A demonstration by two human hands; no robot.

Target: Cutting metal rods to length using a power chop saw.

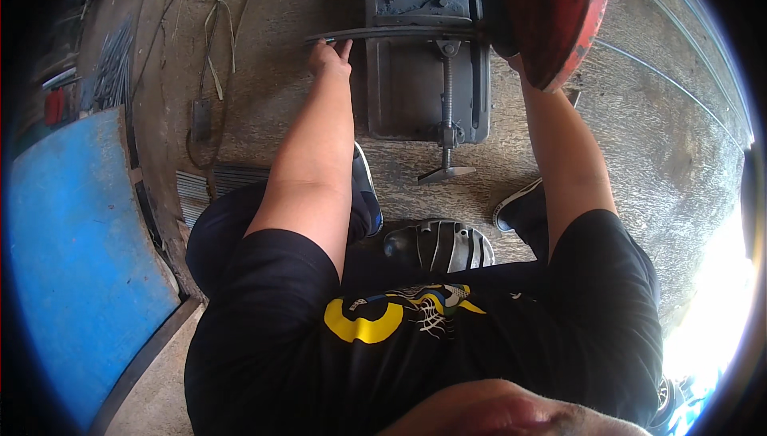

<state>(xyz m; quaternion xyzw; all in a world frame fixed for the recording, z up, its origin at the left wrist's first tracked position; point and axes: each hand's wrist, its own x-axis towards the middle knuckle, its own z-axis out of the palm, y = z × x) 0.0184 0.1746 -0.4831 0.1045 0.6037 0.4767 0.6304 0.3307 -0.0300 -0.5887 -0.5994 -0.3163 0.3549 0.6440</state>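
Thin dark metal rods (383, 33) lie side by side across the grey base (407, 100) of a cut-off saw. Their left ends are in my left hand (329, 57), which is closed on them with the fingers at the rods. The saw's red blade guard (571, 20) hangs over the right side of the base. Behind it my right hand is almost wholly hidden; only my right forearm (551, 124) shows clearly, so its fingers and grip cannot be seen. A clamp screw (448, 88) with a T-shaped handle (446, 173) points toward me, its jaw against the rods.
A blue panel (88, 260) stands at the left. Bundled metal bars (116, 60) and a looped cord (212, 28) lie on the floor there, with cut bars (192, 192) nearer me. A ribbed dark stool seat (439, 244) is below me. Long rods (671, 84) run along the right.
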